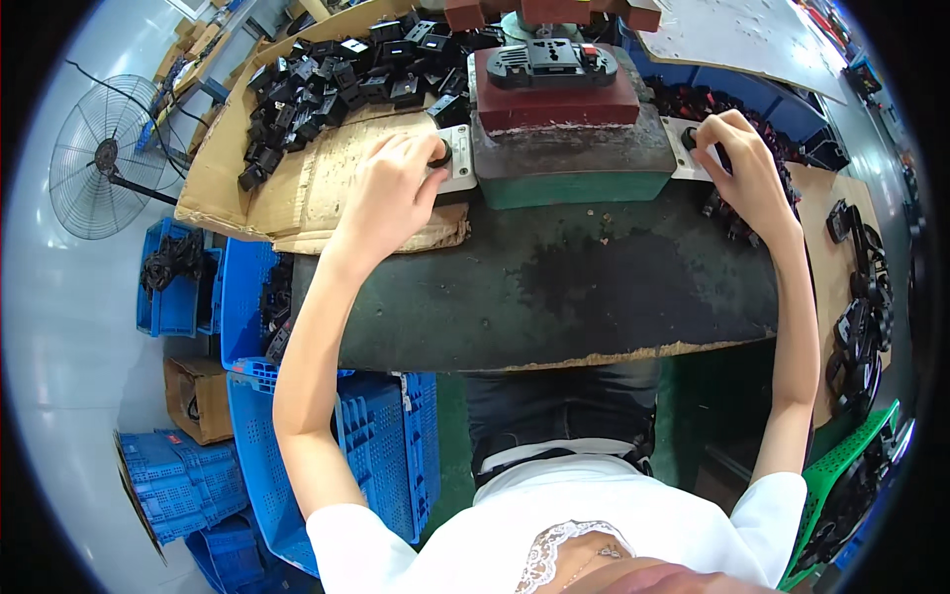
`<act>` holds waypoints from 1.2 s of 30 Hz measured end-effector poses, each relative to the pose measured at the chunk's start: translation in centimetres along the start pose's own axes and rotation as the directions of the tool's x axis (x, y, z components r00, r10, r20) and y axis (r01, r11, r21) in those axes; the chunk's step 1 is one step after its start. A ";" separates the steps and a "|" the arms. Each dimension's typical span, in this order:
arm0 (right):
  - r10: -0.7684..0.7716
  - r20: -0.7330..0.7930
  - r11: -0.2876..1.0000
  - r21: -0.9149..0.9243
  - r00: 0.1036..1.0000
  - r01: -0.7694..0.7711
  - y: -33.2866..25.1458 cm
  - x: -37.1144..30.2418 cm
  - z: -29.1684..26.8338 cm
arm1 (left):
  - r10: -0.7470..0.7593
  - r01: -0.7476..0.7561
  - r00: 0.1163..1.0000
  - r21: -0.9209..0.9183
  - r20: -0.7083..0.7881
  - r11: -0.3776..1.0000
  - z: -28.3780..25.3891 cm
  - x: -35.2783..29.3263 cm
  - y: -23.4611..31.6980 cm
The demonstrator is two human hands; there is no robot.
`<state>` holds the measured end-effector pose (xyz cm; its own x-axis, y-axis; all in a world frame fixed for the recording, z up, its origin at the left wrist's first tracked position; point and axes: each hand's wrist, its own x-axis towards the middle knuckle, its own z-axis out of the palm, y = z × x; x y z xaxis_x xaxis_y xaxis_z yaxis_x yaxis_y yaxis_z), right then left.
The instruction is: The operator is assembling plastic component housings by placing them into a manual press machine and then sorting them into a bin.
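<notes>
My left hand [390, 188] has its fingers curled over a round black push button [444, 152] on a pale metal plate [461, 170], at the left of a green machine base [584, 186]. On the other side, my right hand [744, 170] bends its thumb and fingers around a matching black button [689, 139]. Between the hands, a dark red block [559, 112] sits on the base and bears a black plastic housing [550, 65] with socket-like openings. A reddish press head [554, 12] shows above it at the upper edge; neither hand touches the housing.
A cardboard box [327, 183] with a heap of small black plastic parts [327, 84] stands at the left. Black parts lie on cardboard [857, 307] at the right, above a green basket [831, 480]. Blue crates [381, 445] stand below left; a fan [106, 153] is farther off.
</notes>
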<state>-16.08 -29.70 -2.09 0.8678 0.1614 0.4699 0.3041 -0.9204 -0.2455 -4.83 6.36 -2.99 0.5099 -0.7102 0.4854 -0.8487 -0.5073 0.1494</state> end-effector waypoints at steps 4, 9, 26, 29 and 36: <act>0.002 0.009 0.999 -0.041 1.000 -0.002 -0.1 0.3 0.1 | -0.053 0.056 0.996 -0.040 0.070 0.998 -0.2 0.0 0.1; -0.058 -0.035 0.998 -0.034 0.998 0.057 -0.2 0.0 0.2 | -0.031 0.034 0.998 -0.044 0.054 0.998 0.1 0.0 0.3; 0.576 -0.089 0.676 -0.508 0.813 -0.534 21.0 -16.4 -13.7 | -0.166 0.185 0.979 -0.180 0.118 0.966 -0.5 2.3 -1.5; 0.690 -0.057 0.589 -0.535 0.721 -0.605 23.1 -15.7 -10.4 | -0.192 0.136 0.979 -0.469 -0.072 0.873 0.8 4.7 -1.6; 0.835 -0.128 0.396 -0.537 0.535 -0.745 24.2 -14.2 -8.2 | 0.046 -0.036 0.999 -0.346 0.019 0.937 4.0 11.7 -1.6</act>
<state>-24.26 -57.13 -7.74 0.6682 -0.7276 0.1553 -0.7373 -0.6755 0.0078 3.00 -3.06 -0.98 0.4732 -0.7418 0.4752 -0.8626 -0.2806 0.4209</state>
